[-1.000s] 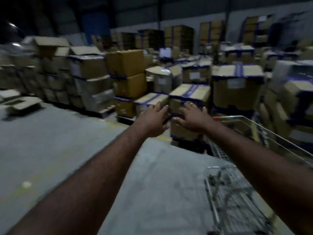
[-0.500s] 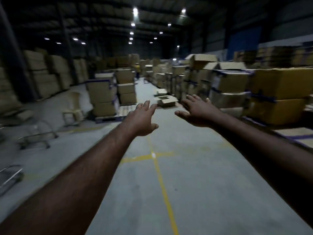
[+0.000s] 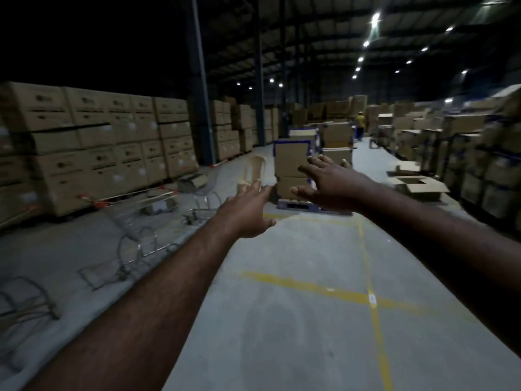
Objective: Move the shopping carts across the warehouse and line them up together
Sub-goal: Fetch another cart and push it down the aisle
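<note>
Head view shows both my arms reaching out in front of me. My left hand (image 3: 248, 213) is wide open with straight fingers, and it holds nothing. My right hand (image 3: 329, 184) is wide open too, fingers spread, and it holds nothing. The shopping carts (image 3: 135, 213) stand off to my left, near the tall wall of boxes (image 3: 98, 142), well apart from my hands. They look blurry, but I can see red handles. A pale plastic chair (image 3: 253, 169) stands past my left hand. Yellow lines (image 3: 375, 300) cross on the gray floor (image 3: 282, 334).
</note>
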`<action>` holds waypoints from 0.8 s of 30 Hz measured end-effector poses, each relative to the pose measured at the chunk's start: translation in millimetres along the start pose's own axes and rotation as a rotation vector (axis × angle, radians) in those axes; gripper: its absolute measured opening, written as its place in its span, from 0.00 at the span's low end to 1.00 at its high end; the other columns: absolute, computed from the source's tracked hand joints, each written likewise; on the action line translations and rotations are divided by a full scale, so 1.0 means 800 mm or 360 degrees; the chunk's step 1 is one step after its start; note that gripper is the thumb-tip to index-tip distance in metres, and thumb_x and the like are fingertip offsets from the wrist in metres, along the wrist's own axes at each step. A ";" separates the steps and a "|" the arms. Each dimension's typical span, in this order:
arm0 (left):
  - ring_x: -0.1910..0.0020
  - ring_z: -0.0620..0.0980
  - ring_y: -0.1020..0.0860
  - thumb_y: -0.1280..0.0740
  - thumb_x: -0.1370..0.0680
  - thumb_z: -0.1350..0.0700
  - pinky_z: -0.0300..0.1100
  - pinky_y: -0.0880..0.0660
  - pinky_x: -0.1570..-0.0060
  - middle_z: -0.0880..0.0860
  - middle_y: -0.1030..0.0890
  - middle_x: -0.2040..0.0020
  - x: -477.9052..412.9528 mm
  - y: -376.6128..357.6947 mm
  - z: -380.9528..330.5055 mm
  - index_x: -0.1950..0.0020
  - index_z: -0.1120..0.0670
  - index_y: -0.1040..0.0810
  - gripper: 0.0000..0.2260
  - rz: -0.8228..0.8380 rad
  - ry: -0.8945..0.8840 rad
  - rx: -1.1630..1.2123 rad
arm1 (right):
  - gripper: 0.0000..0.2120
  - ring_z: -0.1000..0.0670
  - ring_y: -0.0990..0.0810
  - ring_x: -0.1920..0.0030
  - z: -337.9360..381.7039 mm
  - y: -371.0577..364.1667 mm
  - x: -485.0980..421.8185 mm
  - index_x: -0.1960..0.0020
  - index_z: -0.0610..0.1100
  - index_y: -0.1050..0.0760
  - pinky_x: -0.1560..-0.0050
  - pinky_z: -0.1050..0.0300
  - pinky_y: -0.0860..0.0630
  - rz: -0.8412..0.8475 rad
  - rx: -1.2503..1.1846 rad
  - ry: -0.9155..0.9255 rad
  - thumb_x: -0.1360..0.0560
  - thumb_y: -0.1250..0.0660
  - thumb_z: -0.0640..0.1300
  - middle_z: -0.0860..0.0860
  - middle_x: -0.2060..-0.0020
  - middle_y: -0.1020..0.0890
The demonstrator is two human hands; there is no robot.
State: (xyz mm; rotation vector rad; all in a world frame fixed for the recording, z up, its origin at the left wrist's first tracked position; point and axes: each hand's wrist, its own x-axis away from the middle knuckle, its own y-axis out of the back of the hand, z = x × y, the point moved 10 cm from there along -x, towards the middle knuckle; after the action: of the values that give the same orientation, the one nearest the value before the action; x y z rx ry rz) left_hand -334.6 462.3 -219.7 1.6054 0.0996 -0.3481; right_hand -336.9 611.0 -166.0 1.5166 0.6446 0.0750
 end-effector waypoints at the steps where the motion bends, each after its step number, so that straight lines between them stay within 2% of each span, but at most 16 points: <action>1: 0.19 0.53 0.53 0.34 0.21 0.42 0.57 0.42 0.25 0.50 0.55 0.17 -0.016 -0.001 0.013 0.17 0.48 0.52 0.38 0.0007 0.0041 -0.0011 | 0.35 0.46 0.50 0.19 0.000 -0.007 -0.025 0.19 0.50 0.44 0.24 0.33 0.51 0.0008 -0.0015 0.0046 0.20 0.47 0.67 0.48 0.19 0.45; 6: 0.19 0.53 0.53 0.34 0.20 0.43 0.56 0.43 0.24 0.50 0.53 0.17 -0.081 -0.011 0.084 0.18 0.48 0.51 0.37 0.0009 0.0207 -0.0028 | 0.35 0.46 0.49 0.19 0.011 -0.048 -0.148 0.20 0.50 0.42 0.24 0.32 0.49 0.0019 -0.0092 0.0257 0.20 0.48 0.68 0.47 0.19 0.44; 15: 0.19 0.54 0.52 0.34 0.21 0.41 0.57 0.42 0.24 0.51 0.52 0.17 -0.184 -0.074 0.246 0.17 0.49 0.51 0.39 0.0058 0.0465 -0.0080 | 0.35 0.46 0.48 0.20 0.088 -0.154 -0.329 0.19 0.51 0.44 0.24 0.34 0.47 0.0109 -0.0182 0.0518 0.20 0.47 0.68 0.47 0.19 0.44; 24: 0.19 0.53 0.53 0.34 0.20 0.42 0.56 0.43 0.24 0.51 0.53 0.17 -0.375 -0.148 0.429 0.17 0.49 0.51 0.38 0.0107 0.0471 -0.0043 | 0.35 0.45 0.46 0.20 0.126 -0.274 -0.568 0.19 0.49 0.44 0.23 0.36 0.47 0.0184 -0.0111 0.0497 0.20 0.47 0.67 0.47 0.19 0.43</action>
State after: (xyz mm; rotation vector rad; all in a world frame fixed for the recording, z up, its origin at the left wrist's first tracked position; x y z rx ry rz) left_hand -706.6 176.0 -257.9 1.6209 0.2743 -0.0549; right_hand -746.3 305.1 -222.6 1.4866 0.7921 0.4252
